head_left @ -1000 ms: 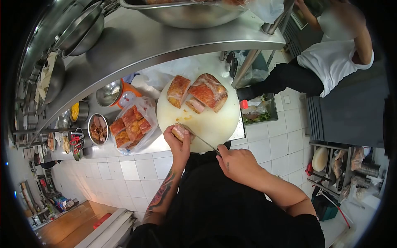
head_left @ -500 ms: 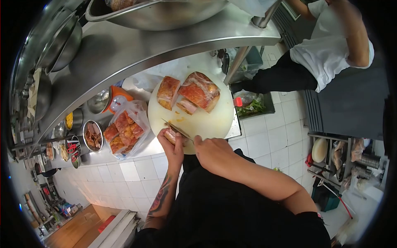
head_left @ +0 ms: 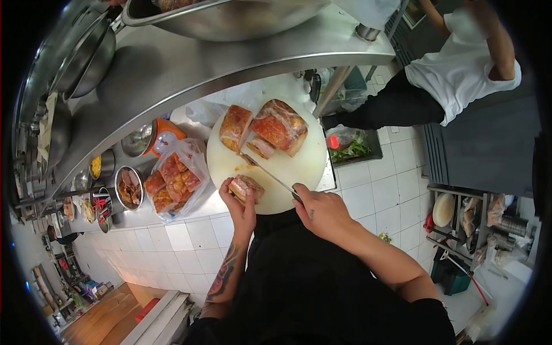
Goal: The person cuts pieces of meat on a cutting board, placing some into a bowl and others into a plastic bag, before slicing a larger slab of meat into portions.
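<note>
At the near left edge of the round white cutting board (head_left: 299, 167), my left hand (head_left: 240, 211) is closed around a piece of roast pork (head_left: 248, 188). My right hand (head_left: 325, 211) grips the handle of a knife (head_left: 270, 174). Its blade reaches diagonally over the board, with brown bits near the tip, apart from the held piece. Farther back on the board lie a large browned pork block (head_left: 279, 126), a smaller block (head_left: 234, 127) and a narrow cut piece (head_left: 261, 147).
Left of the board is a plastic bag of browned pork chunks (head_left: 177, 183), then a metal bowl of meat slices (head_left: 129, 187). A steel shelf (head_left: 230, 54) carrying a large basin (head_left: 230, 20) overhangs the counter. A co-worker in a white shirt (head_left: 460, 69) stands at the right.
The knife has moved up and away from the piece in my left hand, as my right hand shifted to the right. More of the held pork shows.
</note>
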`<state>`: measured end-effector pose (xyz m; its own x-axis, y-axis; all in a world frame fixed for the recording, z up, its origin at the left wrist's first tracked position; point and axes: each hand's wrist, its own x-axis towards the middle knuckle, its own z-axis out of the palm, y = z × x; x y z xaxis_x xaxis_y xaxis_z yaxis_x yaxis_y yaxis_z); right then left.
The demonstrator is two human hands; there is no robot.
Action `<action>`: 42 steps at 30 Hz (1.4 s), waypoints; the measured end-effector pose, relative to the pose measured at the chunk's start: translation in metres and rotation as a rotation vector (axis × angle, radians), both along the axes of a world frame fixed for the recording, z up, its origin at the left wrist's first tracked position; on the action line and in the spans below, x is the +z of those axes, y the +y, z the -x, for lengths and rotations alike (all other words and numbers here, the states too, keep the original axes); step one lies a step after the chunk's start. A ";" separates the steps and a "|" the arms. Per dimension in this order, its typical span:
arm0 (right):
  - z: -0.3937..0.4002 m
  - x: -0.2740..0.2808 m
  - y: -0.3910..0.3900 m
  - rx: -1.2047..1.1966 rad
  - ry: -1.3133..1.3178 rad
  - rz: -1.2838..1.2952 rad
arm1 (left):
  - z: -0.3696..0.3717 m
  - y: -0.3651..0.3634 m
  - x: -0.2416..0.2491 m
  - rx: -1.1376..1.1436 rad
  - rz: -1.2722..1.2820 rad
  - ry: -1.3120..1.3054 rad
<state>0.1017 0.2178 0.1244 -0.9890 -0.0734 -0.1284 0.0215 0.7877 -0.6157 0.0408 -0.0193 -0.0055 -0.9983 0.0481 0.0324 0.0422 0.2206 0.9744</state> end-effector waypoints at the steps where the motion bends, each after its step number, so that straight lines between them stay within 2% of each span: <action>1: -0.005 -0.014 0.000 -0.003 0.000 -0.002 | -0.001 0.001 0.001 -0.006 -0.010 -0.006; 4: -0.013 -0.036 0.006 0.048 -0.027 -0.058 | 0.000 0.003 -0.001 0.026 -0.045 -0.032; 7: -0.022 -0.039 0.012 -0.017 0.071 0.051 | -0.001 0.000 -0.005 0.032 -0.013 -0.024; 9: -0.025 -0.046 0.015 -0.031 -0.056 -0.016 | -0.002 0.000 -0.008 0.035 -0.026 -0.023; 11: -0.028 -0.041 0.013 -0.042 -0.008 0.027 | 0.001 -0.003 -0.006 0.036 -0.037 -0.016; 13: -0.026 -0.039 0.012 -0.048 0.040 0.069 | 0.005 -0.002 0.015 0.025 0.500 0.412; 14: -0.025 -0.039 0.012 -0.040 0.009 0.059 | 0.007 -0.002 0.027 0.026 0.498 0.414; 16: -0.026 -0.037 0.010 -0.033 -0.019 0.047 | 0.015 -0.002 0.049 -0.121 0.590 0.418; 17: -0.025 -0.033 0.010 -0.033 -0.024 0.069 | 0.019 -0.003 0.047 -0.112 0.592 0.422; 20: -0.023 -0.023 0.001 -0.015 -0.018 0.068 | 0.025 -0.015 0.012 0.080 0.192 0.110; 23: -0.018 -0.005 -0.007 0.025 -0.037 0.018 | 0.017 -0.017 -0.012 0.058 0.182 0.094; 28: -0.014 0.025 -0.016 0.116 -0.146 -0.057 | 0.008 -0.008 -0.022 0.064 0.299 0.084; 30: -0.012 0.034 -0.018 0.158 -0.199 -0.075 | 0.008 -0.006 -0.025 0.084 0.167 0.046; 32: -0.012 0.039 -0.020 0.173 -0.198 -0.098 | 0.007 -0.006 -0.028 0.090 0.157 0.038; 37: -0.009 0.041 -0.033 0.165 -0.218 -0.143 | 0.007 -0.004 -0.026 0.086 0.230 0.064; 39: 0.000 0.044 -0.038 0.189 -0.301 -0.151 | 0.007 -0.006 -0.029 0.080 0.211 0.071; 42: 0.021 0.018 -0.051 0.136 -0.247 -0.080 | 0.007 -0.005 -0.030 0.079 0.096 0.023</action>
